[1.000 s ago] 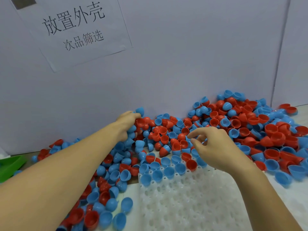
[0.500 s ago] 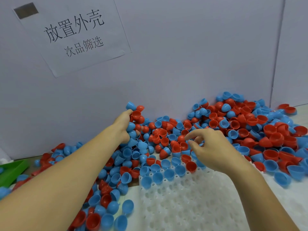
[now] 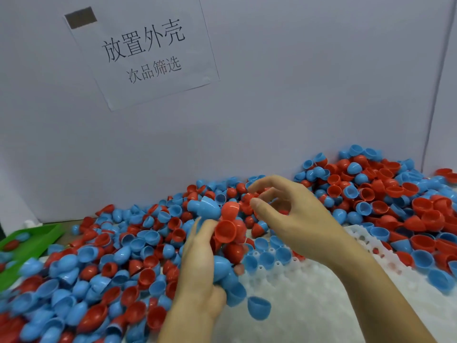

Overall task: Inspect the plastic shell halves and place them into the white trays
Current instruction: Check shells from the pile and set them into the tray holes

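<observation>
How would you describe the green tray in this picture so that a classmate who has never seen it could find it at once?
Start at the paper sign on the grey wall and drop to the heap of red and blue shell halves below it. Follow the heap to the far left edge of the view: the green tray sits there, with a few shells inside. It is the only green thing, unlike the white tray near the hands.

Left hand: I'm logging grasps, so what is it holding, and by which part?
The left hand holds a handful of red and blue shell halves, bunched between its fingers and palm.
</observation>
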